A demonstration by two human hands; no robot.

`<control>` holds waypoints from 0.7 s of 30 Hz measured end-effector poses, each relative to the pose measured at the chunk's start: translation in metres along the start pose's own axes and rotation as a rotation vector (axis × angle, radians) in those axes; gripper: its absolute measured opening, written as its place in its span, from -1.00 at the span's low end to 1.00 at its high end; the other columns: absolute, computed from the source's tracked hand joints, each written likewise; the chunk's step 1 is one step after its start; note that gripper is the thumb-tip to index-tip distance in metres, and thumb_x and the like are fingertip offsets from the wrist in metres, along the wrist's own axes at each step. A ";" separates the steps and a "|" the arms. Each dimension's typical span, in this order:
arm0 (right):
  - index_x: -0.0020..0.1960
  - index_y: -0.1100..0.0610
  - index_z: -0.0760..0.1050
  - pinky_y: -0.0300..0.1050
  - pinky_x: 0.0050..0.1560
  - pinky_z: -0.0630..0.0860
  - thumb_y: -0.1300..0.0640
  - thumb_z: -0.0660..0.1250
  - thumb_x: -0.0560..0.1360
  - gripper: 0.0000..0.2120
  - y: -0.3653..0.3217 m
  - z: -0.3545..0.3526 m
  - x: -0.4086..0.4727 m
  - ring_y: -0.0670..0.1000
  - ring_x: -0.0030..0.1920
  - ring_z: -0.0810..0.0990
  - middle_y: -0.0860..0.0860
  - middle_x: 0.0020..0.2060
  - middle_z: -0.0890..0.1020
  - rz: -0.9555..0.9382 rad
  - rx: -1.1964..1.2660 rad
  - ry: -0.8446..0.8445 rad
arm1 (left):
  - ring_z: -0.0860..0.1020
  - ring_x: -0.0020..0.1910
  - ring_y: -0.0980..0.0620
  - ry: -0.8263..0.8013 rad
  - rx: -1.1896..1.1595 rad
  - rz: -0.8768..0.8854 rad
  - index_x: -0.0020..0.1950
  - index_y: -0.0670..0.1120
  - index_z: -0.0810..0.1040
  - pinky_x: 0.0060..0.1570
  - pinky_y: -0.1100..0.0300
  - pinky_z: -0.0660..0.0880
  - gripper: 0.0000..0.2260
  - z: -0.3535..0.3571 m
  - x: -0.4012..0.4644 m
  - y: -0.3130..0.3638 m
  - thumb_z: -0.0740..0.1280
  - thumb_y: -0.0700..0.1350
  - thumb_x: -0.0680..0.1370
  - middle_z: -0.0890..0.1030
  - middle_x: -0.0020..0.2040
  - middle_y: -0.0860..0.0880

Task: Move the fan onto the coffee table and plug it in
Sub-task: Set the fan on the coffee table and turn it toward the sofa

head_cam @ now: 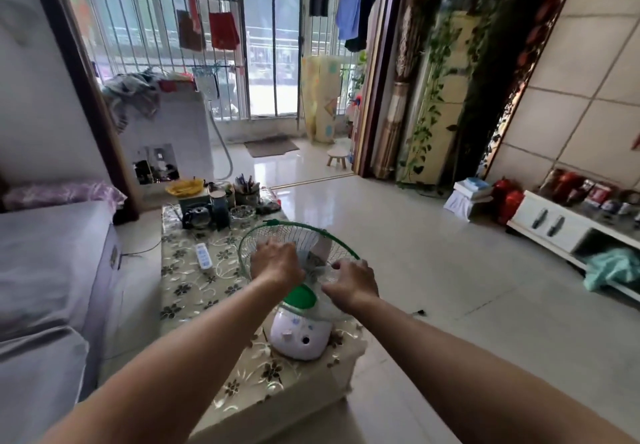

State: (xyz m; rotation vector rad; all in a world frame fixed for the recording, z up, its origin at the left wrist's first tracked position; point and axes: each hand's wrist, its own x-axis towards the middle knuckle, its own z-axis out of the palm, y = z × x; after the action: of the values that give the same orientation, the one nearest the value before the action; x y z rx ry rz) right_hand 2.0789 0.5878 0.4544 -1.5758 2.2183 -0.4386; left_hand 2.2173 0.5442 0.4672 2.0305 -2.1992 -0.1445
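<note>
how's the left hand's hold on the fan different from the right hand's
The left hand sits further from the camera, on the wire cage of the fan, knuckles up and fingers curled onto it. The right hand sits nearer and lower, at the cage's near right edge, fingers spread flatter. Both rest on the fan head while its white base stands on the coffee table.

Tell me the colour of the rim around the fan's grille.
Green, on the fan grille rim, seen in the head view.
</note>
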 end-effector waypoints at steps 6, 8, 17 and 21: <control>0.39 -0.02 0.39 0.02 0.33 0.43 -0.06 0.43 0.41 -0.42 -0.005 -0.042 -0.041 0.16 0.34 0.40 0.13 0.28 0.44 -0.201 -0.046 0.145 | 0.44 0.20 -0.11 0.084 0.021 0.095 0.39 0.00 0.44 0.17 0.04 0.47 -0.49 -0.035 -0.040 0.010 0.47 0.03 0.48 0.49 0.23 -0.14; 0.37 -0.02 0.40 0.02 0.32 0.44 -0.04 0.44 0.40 -0.43 -0.001 -0.049 -0.051 0.16 0.33 0.40 0.13 0.28 0.44 -0.215 -0.062 0.172 | 0.44 0.19 -0.12 0.093 -0.019 0.097 0.37 -0.02 0.45 0.13 0.04 0.45 -0.48 -0.037 -0.055 0.013 0.46 0.09 0.46 0.50 0.22 -0.14; 0.42 -0.05 0.36 0.02 0.34 0.41 -0.01 0.44 0.43 -0.41 0.022 -0.081 -0.047 0.13 0.35 0.38 0.11 0.31 0.43 -0.322 -0.095 0.232 | 0.44 0.24 -0.13 0.126 -0.082 0.042 0.30 -0.04 0.48 0.17 0.03 0.41 -0.52 -0.048 -0.065 0.057 0.43 0.15 0.46 0.50 0.26 -0.14; 0.43 -0.03 0.35 0.03 0.32 0.43 -0.01 0.43 0.44 -0.42 0.049 -0.097 -0.020 0.14 0.35 0.38 0.10 0.32 0.43 -0.380 -0.126 0.226 | 0.43 0.22 -0.12 0.129 -0.135 -0.008 0.35 -0.04 0.45 0.12 0.08 0.41 -0.57 -0.042 -0.054 0.091 0.37 0.09 0.54 0.46 0.27 -0.16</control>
State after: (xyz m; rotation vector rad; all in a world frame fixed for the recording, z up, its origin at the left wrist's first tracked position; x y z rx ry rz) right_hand 1.9981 0.6258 0.5198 -2.1213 2.1377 -0.6207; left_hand 2.1387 0.6069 0.5212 1.9201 -2.0468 -0.1537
